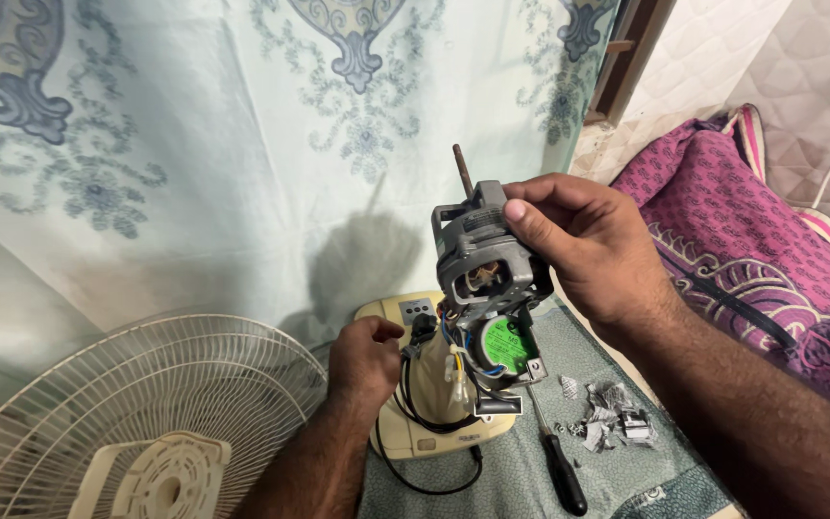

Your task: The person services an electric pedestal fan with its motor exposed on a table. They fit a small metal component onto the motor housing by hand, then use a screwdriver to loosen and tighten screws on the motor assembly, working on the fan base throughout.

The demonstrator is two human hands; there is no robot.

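At frame centre my right hand (578,240) grips the fan motor (485,279); my left hand (365,356) pinches its wires (413,360), which could tear if tugged.

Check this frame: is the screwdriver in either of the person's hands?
No. The screwdriver lies on the cloth, while the right hand holds the fan motor and the left hand grips the wires.

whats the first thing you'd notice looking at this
The eye lands first on the grey fan motor held up at centre frame in the right hand, its shaft pointing up and a green round part low on it. Below it, the left hand touches the black wires by the cream fan base. A cream fan grille lies at lower left, and a screwdriver rests on the teal cloth.
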